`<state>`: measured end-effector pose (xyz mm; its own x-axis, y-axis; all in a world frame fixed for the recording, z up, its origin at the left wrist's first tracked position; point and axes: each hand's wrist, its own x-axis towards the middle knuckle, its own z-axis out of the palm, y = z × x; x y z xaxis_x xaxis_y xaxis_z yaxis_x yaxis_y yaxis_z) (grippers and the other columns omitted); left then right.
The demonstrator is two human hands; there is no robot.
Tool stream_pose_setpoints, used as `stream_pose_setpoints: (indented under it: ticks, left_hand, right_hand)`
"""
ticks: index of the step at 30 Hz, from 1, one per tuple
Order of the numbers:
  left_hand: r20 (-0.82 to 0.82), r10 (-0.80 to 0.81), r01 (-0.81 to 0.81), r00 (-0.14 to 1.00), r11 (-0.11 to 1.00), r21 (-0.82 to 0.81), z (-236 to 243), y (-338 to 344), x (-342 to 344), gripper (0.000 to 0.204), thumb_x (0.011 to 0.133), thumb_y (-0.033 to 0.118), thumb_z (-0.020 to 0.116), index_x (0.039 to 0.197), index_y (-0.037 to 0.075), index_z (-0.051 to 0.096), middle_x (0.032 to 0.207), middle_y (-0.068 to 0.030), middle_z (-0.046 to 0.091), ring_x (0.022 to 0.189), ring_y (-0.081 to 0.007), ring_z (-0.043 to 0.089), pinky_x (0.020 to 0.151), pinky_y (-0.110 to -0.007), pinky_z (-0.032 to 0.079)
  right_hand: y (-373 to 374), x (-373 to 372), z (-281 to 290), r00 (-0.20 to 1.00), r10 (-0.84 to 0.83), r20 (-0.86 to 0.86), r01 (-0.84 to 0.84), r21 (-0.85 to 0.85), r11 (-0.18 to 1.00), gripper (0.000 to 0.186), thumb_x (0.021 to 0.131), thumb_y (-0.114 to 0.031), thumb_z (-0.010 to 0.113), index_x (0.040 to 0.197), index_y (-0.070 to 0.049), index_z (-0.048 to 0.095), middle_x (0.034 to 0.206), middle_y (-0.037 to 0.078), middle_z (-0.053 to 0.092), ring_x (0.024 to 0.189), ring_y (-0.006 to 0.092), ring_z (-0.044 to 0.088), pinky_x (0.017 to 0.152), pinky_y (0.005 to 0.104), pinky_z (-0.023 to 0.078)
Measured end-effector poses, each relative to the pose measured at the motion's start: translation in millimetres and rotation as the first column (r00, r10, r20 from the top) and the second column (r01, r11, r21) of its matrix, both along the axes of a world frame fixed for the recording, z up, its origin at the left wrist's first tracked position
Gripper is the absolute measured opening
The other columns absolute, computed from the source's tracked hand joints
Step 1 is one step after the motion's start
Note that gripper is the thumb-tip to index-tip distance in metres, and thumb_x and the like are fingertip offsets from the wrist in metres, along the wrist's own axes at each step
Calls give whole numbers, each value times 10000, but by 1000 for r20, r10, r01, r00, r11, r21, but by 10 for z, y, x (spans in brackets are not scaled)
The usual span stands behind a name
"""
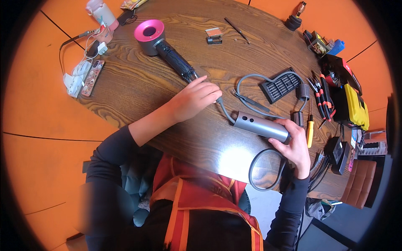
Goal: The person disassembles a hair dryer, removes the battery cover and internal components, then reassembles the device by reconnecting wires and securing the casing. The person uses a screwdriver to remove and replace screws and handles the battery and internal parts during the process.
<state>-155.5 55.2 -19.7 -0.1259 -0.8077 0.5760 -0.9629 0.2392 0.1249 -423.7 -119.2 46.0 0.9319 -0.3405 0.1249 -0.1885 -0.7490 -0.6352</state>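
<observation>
A hair dryer with a pink ring and grey head lies on the wooden table, its black inner handle bared. My left hand is closed at the lower end of that handle, where the grey cord comes out; its fingertips pinch around the cord end, partly hidden. The cord runs into a grey tubular handle casing with two dark round holes, separate from the dryer. My right hand grips the casing's far end, thumb below and fingers above. More cord loops below that hand.
A black screwdriver bit case lies amid the cord. Pliers and red-black screwdrivers, a yellow screwdriver and a yellow tool case stand right. A phone, power strip and bottle are left. Small parts lie at the back.
</observation>
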Motion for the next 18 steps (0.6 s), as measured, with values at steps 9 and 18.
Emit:
stream_pose_setpoints:
  ticks: [9,18]
  left_hand:
    - [171,-24,4,985,993,116,59,78,-26,311,746,71,529,1049,60,595,951,-70,543,910,-216,530,921,-394,353]
    - [-37,-21,21,999,1000,-2,-20,41,-72,403,748,80,643,1144,53,572,858,-69,574,841,-220,572,972,-431,353]
  right_hand:
    - [169,-98,-66,997,-70,36,74,-132,989,420,652,-208,742,992,-10,595,874,144,618,815,307,613,720,354,485]
    - [511,137,-175,992,-122,-41,100,-351,931,411,747,-384,671,973,-48,604,750,104,580,632,271,612,566,354,496]
